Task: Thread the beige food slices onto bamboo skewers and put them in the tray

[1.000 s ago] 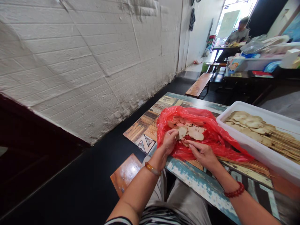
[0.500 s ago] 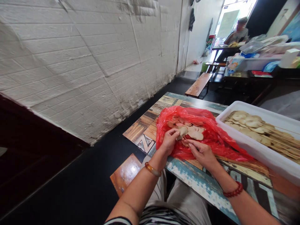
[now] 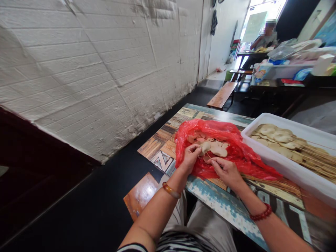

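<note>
Little has moved since the earlier frames: the slice [image 3: 205, 148] at the fingertips of my left hand [image 3: 190, 158] has tipped slightly, while bag and tray keep their places. On my feed the left hand pinches that slice by its near-left rim, between thumb and fingers. My right hand [image 3: 226, 170] grasps a thin stick [image 3: 209, 155] between thumb and forefinger, its tip meeting the slice's lower edge; from here I cannot tell how far it has gone in.

Both hands work over the near side of a red bag [image 3: 217, 126], which lies spread with its mouth gaping, close to the near edge of the worktop [image 3: 163, 139] and well in from its left corner. More slices [image 3: 219, 150] lie heaped inside the bag, just beyond my fingers.

Right of the bag, toward the right end of the worktop, I see a white tray [image 3: 301, 179], its near-left corner beside the bag's crumpled side. Slices already on sticks [image 3: 275, 135] fill its left part, the sticks pointing right. Loose sticks [image 3: 282, 186] lie in a bunch along the worktop, between the tray and the near edge, their left ends by the bag.

Past the far edge stands a bench [image 3: 222, 94]; farther back, a person [image 3: 265, 41] sits at another table.
</note>
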`<state>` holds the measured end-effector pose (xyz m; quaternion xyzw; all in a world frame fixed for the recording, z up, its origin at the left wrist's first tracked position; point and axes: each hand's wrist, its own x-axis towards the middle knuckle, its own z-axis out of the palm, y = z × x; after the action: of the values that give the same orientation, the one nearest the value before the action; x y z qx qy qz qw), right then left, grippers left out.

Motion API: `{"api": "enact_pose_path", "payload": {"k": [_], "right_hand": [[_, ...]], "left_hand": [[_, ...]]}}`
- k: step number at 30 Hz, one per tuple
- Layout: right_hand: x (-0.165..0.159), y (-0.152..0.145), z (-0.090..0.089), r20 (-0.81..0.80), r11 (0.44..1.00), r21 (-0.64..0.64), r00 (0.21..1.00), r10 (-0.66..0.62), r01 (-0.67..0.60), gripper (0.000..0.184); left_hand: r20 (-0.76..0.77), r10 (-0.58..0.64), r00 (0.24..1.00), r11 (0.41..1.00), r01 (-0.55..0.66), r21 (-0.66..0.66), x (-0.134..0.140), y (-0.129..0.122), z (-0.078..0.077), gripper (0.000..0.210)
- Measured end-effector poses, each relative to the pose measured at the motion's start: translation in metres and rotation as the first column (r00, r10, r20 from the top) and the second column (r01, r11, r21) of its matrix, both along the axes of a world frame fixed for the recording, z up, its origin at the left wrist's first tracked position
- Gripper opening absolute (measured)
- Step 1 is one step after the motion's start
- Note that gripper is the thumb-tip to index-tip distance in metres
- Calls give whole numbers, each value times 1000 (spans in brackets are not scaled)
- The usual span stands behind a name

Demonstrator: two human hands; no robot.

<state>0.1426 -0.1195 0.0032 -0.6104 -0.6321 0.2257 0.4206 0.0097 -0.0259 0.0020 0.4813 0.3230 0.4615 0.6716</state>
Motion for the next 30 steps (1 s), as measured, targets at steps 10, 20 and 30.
{"api": "enact_pose_path", "payload": {"k": [10,20,30], "right_hand": [[-3,-1,4,-79,998,-70,997,-3,-3,34],[-7,-5,15,-463,972,-216,886,-15,-97,36],[-13,-4,14,-516,956,-253,856,-2,-151,37]], "left_hand": [[-35,-56,998,998,57,22,-3,-4,5,19],[217,-130,967,963,175,-205,-1,-6,11,36],[264,-190,946,955,240,-173,-4,-6,8,27]]}}
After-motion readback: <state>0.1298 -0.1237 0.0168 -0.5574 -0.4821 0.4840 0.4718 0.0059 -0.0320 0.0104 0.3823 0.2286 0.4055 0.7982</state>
